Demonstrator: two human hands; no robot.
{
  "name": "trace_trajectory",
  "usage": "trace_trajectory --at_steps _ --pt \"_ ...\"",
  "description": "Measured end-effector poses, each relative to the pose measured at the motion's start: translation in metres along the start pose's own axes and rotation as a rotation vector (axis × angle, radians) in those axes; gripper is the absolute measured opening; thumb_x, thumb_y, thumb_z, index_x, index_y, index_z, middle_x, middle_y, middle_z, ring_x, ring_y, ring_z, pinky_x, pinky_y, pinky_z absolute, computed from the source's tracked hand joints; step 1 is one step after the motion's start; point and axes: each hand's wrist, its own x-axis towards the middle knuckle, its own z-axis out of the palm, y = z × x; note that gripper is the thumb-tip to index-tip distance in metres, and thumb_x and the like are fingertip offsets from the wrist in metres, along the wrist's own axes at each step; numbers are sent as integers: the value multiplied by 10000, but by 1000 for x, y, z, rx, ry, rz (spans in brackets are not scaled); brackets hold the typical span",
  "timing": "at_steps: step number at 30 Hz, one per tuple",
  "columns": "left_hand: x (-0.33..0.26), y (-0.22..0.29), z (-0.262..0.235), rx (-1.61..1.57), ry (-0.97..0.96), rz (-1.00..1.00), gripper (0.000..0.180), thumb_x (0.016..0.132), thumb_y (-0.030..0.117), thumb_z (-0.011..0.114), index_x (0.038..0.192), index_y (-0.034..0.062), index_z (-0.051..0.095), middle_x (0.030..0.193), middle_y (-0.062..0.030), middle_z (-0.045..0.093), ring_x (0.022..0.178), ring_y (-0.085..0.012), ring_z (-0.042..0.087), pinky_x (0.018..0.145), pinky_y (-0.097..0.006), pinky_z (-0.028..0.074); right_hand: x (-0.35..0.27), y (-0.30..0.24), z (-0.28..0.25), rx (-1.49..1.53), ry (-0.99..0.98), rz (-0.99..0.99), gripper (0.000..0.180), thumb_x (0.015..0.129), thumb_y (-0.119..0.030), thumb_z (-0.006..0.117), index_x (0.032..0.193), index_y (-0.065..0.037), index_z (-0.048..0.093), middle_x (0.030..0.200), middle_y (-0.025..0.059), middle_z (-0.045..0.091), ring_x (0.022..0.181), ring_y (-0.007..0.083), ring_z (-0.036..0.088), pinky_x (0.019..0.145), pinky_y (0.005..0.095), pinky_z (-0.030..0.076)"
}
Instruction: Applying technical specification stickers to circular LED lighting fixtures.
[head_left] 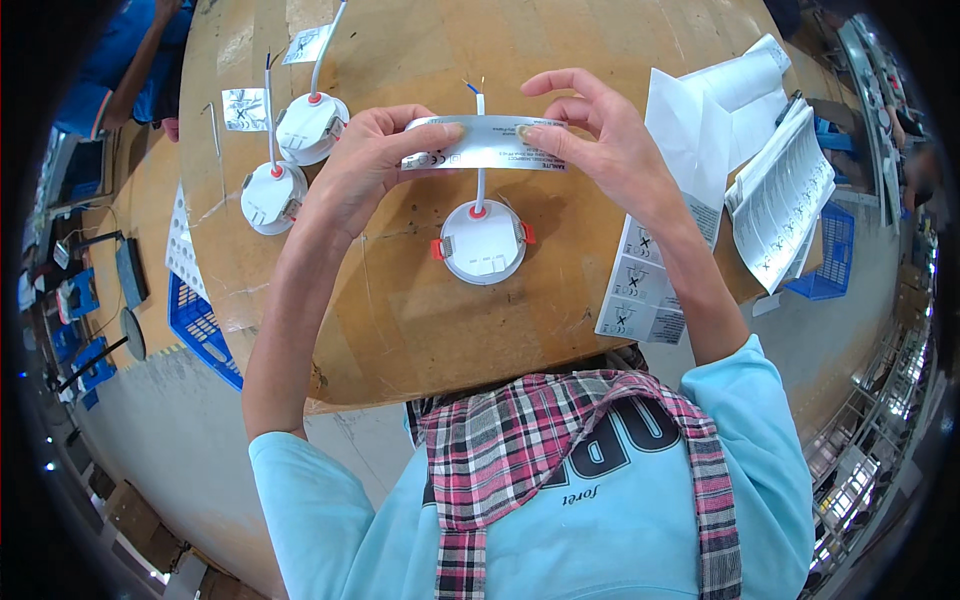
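My left hand (385, 150) and my right hand (600, 140) pinch the two ends of a silver-white printed label (490, 150), stretched level between them. The label crosses in front of the white cable (481, 188) of a round white downlight (484, 250); I cannot tell whether it touches the cable. Orange-red clips stick out at both sides of this light, which lies on the brown table (400, 330). Above the label the cable ends in bare coloured wires. Several fingers of my right hand are raised behind the thumb.
Two more downlights (312, 130) (272, 198) lie at the left, their cables bearing labels (245, 110). Label sheets (640, 290) and a paper stack (785, 200) are at the right. Blue baskets (205, 325) (830, 255) stand beside the table. A person's arm (135, 75) shows at the far left.
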Motion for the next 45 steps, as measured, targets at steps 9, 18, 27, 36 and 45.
trace_trajectory --at_steps 9,18,27,36,45 --pt "2 -3 1 -84 -10 -28 183 837 183 665 902 15 634 879 -49 634 827 -91 618 775 -279 569 1 6 0 32 -15 23 361 834 -154 664 1135 -19 520 748 47 613 724 116 588 640 247 449" --pt "0 -3 2 -150 -16 -16 162 848 161 656 914 20 612 898 -67 644 830 -110 634 776 -292 576 0 9 3 20 15 2 368 830 -139 678 1135 -14 514 746 56 622 701 115 584 623 246 450" --pt "-3 -6 6 -199 1 20 158 851 169 658 905 28 612 895 -63 651 835 -122 639 826 -311 554 1 10 2 24 34 -16 352 837 -153 674 1128 -21 526 752 59 631 702 114 583 627 242 452" --pt "-5 -7 14 -258 -30 38 182 845 203 669 892 38 607 887 -47 643 829 -102 627 840 -309 536 4 26 -15 -52 93 -17 325 890 -286 604 1055 -7 597 821 80 657 776 132 597 715 260 452" --pt "2 -6 22 -252 -104 35 222 853 197 657 951 5 603 911 -63 631 855 -110 621 826 -313 539 30 0 -3 -39 -201 41 322 838 -319 666 912 -5 652 806 49 638 742 101 571 677 252 440"
